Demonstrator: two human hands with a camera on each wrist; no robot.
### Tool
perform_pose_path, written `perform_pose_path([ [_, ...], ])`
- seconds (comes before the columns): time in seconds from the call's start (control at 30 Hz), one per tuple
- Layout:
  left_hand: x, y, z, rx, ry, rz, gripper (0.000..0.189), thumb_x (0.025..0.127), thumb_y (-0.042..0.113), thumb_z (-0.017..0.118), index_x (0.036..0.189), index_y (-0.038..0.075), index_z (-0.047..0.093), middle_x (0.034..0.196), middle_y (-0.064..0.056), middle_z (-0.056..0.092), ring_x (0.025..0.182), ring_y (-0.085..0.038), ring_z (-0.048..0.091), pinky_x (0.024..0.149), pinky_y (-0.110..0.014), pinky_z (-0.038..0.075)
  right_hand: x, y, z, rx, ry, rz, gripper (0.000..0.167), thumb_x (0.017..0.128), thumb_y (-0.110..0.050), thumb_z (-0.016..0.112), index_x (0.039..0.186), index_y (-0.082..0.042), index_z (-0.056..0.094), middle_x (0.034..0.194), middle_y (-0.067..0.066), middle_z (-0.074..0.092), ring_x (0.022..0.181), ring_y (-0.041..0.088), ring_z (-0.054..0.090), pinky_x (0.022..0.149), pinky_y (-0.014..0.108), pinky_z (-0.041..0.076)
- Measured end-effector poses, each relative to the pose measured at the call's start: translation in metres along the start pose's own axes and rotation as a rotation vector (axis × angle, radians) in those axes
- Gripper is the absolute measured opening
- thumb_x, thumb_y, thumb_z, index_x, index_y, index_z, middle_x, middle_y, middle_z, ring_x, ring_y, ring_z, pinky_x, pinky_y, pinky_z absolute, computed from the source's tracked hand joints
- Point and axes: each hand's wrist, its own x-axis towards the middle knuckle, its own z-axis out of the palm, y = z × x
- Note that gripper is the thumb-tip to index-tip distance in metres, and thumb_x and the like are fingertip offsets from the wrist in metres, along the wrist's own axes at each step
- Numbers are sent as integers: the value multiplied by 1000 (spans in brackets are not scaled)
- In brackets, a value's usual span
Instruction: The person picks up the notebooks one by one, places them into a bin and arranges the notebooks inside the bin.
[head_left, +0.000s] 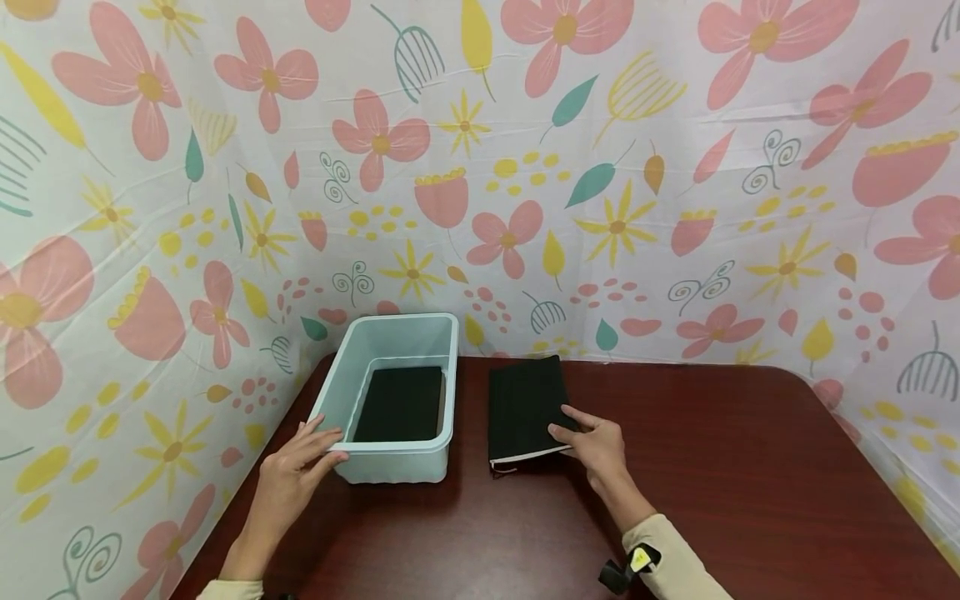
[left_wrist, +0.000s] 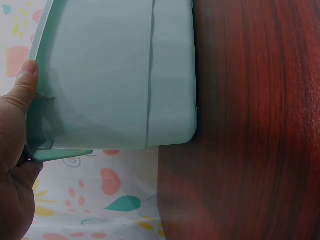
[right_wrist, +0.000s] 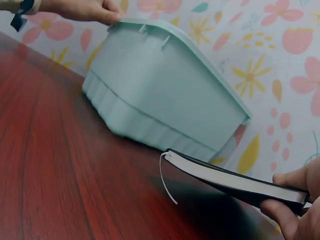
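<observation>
A light green plastic bin (head_left: 393,462) stands on the table's left part, and a flat black notebook (head_left: 400,404) lies inside it. At the bin's near left corner, my left hand (head_left: 292,471) grips the rim, its thumb (left_wrist: 27,82) on the near side. My right hand (head_left: 600,446) pinches the right edge of a second black notebook (head_left: 525,408), to the right of the bin. This notebook is closed, with white page edges and a thin white ribbon (right_wrist: 167,185) hanging from one corner. In the right wrist view it is tilted, with a dark shadow on the table beneath.
The dark red-brown wooden table (head_left: 720,467) extends to the right of the notebook. A white cloth (head_left: 465,208) with pink, yellow and teal flower prints hangs behind the table and along its left side.
</observation>
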Motion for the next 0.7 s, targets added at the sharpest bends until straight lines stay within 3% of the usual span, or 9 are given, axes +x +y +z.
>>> perform_pose_path([
  [0.37,0,1,-1,-22,0,-10,46,67,0,90,110,13,81,105,-6,78,123,-35,64,118,-22,33,-12,-34,-12,132,-10,1,59,90,-5,78,145,-1,56,162,25,29,86,-4,69,68,22,64],
  [0.53,0,2,-1,-26,5,-13,45,67,0,90,109,14,82,105,-6,79,122,-36,64,119,-23,34,-19,-54,-15,221,-21,41,62,92,-4,77,148,-3,52,161,20,34,83,-3,70,71,20,63],
  [0.7,1,2,-1,-18,2,-10,44,67,1,90,109,13,82,104,-6,79,120,-38,65,118,-23,33,-22,-70,-17,291,-49,53,64,94,-5,75,152,-5,47,164,16,27,85,-1,71,76,19,62],
])
